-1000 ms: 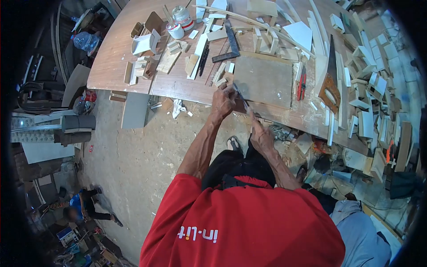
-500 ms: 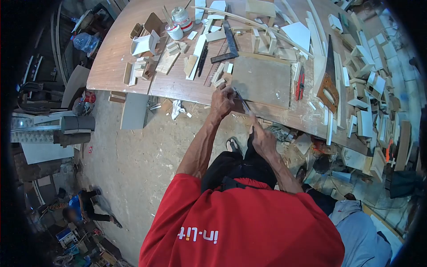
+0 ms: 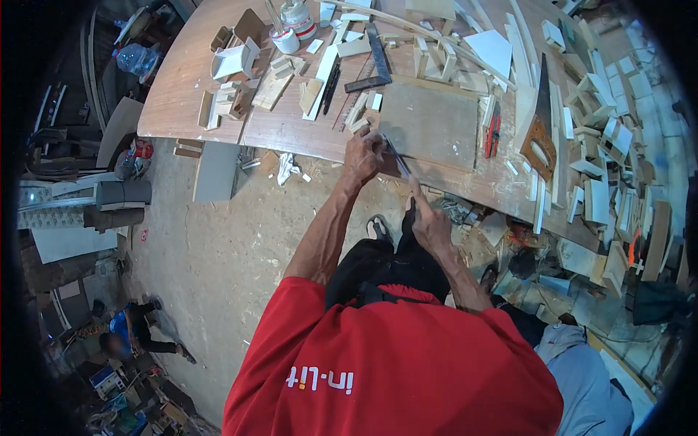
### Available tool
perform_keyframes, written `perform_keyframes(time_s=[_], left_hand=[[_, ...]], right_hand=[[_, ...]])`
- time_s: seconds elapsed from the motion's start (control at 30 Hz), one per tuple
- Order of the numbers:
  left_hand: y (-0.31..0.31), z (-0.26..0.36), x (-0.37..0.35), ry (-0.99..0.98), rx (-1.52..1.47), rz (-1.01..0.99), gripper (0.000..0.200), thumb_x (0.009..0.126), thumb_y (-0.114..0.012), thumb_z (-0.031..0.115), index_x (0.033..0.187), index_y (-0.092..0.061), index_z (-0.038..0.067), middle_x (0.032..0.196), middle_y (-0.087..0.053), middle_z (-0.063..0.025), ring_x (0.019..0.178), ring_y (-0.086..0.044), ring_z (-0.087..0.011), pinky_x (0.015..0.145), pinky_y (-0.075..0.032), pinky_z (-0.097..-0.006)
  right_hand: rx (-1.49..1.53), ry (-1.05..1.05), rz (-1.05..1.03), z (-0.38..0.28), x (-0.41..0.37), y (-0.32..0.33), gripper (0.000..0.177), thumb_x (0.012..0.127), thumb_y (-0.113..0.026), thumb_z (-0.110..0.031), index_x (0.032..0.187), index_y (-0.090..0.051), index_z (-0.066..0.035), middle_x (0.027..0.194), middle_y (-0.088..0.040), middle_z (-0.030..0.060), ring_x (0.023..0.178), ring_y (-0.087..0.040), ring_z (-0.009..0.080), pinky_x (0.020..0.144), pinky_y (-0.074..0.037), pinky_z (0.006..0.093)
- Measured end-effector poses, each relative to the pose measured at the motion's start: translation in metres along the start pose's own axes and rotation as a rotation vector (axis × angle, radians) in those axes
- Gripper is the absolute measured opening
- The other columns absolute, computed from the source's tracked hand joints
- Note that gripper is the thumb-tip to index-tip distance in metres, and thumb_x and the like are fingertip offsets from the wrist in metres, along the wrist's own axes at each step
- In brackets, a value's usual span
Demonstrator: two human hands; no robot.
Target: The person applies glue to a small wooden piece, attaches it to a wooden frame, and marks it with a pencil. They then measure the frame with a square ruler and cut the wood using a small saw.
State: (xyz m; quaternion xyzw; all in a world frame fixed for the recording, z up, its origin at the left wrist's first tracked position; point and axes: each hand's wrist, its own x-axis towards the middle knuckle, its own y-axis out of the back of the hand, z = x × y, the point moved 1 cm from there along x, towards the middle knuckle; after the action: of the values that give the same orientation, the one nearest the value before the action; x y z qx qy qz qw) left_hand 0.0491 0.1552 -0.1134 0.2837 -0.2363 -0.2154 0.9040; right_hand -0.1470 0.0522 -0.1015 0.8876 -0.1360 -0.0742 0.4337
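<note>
My left hand (image 3: 363, 154) is closed at the front edge of the workbench, its fingers curled round something small that they mostly hide. My right hand (image 3: 431, 224) grips a slim metal file (image 3: 396, 156), its forefinger stretched along the tool. The file slants up and left, its far end close to my left fingertips. Just beyond my left hand lie small wood blocks (image 3: 356, 112). A flat wooden board (image 3: 429, 127) rests on the bench right of the file's tip.
On the workbench (image 3: 174, 109) lie a black try square (image 3: 379, 62), red-handled pliers (image 3: 493, 134), a handsaw (image 3: 539, 138) and glue pots (image 3: 286, 41). Wood offcuts (image 3: 596, 167) pile up at right. One person (image 3: 131, 330) is at lower left, another (image 3: 582, 378) at lower right.
The file and my right hand have shifted very slightly. My left hand stays closed at the bench edge. The whole view has moved a little.
</note>
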Motion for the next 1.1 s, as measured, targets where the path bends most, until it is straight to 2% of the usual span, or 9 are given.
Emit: perform_keyframes(time_s=[0.17, 0.23, 0.33, 0.37, 0.43, 0.67, 0.83, 0.97, 1.1], left_hand=[[-0.006, -0.008, -0.004, 0.012, 0.009, -0.003, 0.008, 0.071, -0.064, 0.004, 0.078, -0.061, 0.002, 0.085, -0.057, -0.0187, 0.078, -0.059, -0.0414, 0.066, -0.047, -0.0477], [-0.004, -0.007, -0.001, -0.001, 0.02, -0.006, 0.008, 0.072, -0.064, 0.004, 0.08, -0.062, 0.002, 0.086, -0.057, -0.019, 0.079, -0.059, -0.0406, 0.067, -0.048, -0.0457], [0.0, -0.004, -0.002, 0.029, 0.019, -0.027, 0.008, 0.074, -0.065, 0.004, 0.081, -0.063, 0.002, 0.087, -0.058, -0.0194, 0.08, -0.059, -0.0399, 0.069, -0.048, -0.0439], [0.001, -0.001, 0.001, 0.057, 0.01, -0.03, 0.008, 0.074, -0.065, 0.005, 0.081, -0.064, 0.002, 0.087, -0.058, -0.0195, 0.081, -0.059, -0.04, 0.07, -0.048, -0.0441], [0.001, 0.0, 0.001, 0.071, 0.017, -0.047, 0.008, 0.074, -0.065, 0.005, 0.082, -0.064, 0.002, 0.087, -0.058, -0.0191, 0.081, -0.059, -0.0396, 0.07, -0.048, -0.0438], [0.0, -0.002, 0.0, 0.068, 0.039, -0.015, 0.011, 0.073, -0.067, 0.006, 0.081, -0.062, 0.0, 0.085, -0.057, -0.0176, 0.08, -0.059, -0.0384, 0.071, -0.048, -0.0435], [0.004, 0.005, 0.001, 0.023, -0.003, -0.003, 0.007, 0.076, -0.063, 0.006, 0.083, -0.061, 0.003, 0.087, -0.058, -0.0166, 0.081, -0.059, -0.0389, 0.068, -0.048, -0.0457], [-0.003, -0.004, 0.0, 0.002, 0.019, 0.037, 0.009, 0.073, -0.064, 0.002, 0.082, -0.063, 0.0, 0.092, -0.06, -0.0189, 0.084, -0.061, -0.0387, 0.071, -0.05, -0.043], [0.004, 0.004, 0.003, 0.09, -0.015, -0.019, 0.009, 0.073, -0.064, 0.002, 0.082, -0.063, 0.0, 0.095, -0.061, -0.0193, 0.087, -0.061, -0.0392, 0.072, -0.05, -0.0433]], right_hand=[[0.059, 0.119, 0.106, 0.002, 0.006, -0.009, 0.063, 0.089, -0.045, -0.007, 0.148, -0.028, -0.019, 0.077, -0.063, 0.0256, 0.066, -0.062, 0.0427, 0.059, -0.047, 0.052], [0.025, -0.07, -0.102, 0.001, -0.013, 0.006, 0.062, 0.09, -0.046, -0.009, 0.148, -0.029, -0.022, 0.085, -0.065, 0.0238, 0.07, -0.063, 0.0419, 0.063, -0.049, 0.0508], [0.072, -0.087, 0.047, 0.006, 0.0, -0.003, 0.06, 0.091, -0.046, -0.011, 0.147, -0.031, -0.022, 0.092, -0.066, 0.0195, 0.068, -0.064, 0.0383, 0.062, -0.05, 0.0469], [0.07, -0.093, 0.05, 0.008, -0.003, -0.003, 0.06, 0.091, -0.046, -0.011, 0.147, -0.031, -0.022, 0.092, -0.066, 0.0195, 0.068, -0.064, 0.0383, 0.062, -0.05, 0.0469], [-0.047, -0.083, -0.089, 0.004, -0.005, 0.001, 0.071, 0.086, -0.047, -0.008, 0.149, -0.023, -0.03, 0.065, -0.059, 0.0232, 0.061, -0.062, 0.0408, 0.057, -0.045, 0.0504], [0.022, -0.041, -0.13, 0.01, 0.0, 0.01, 0.071, 0.086, -0.045, -0.008, 0.149, -0.024, -0.031, 0.072, -0.062, 0.0254, 0.069, -0.063, 0.0434, 0.062, -0.046, 0.0518], [0.158, 0.186, 0.133, -0.001, 0.028, -0.003, 0.069, 0.085, -0.045, -0.008, 0.149, -0.026, -0.025, 0.083, -0.065, 0.0264, 0.074, -0.064, 0.0433, 0.065, -0.048, 0.05], [0.104, -0.042, -0.115, -0.006, 0.005, 0.019, 0.069, 0.085, -0.047, -0.007, 0.149, -0.027, -0.024, 0.085, -0.064, 0.0265, 0.074, -0.064, 0.0421, 0.067, -0.048, 0.0497], [0.051, 0.056, -0.018, 0.0, 0.021, 0.002, 0.069, 0.086, -0.049, -0.009, 0.149, -0.027, -0.024, 0.081, -0.064, 0.0269, 0.071, -0.065, 0.0412, 0.064, -0.048, 0.0505]])
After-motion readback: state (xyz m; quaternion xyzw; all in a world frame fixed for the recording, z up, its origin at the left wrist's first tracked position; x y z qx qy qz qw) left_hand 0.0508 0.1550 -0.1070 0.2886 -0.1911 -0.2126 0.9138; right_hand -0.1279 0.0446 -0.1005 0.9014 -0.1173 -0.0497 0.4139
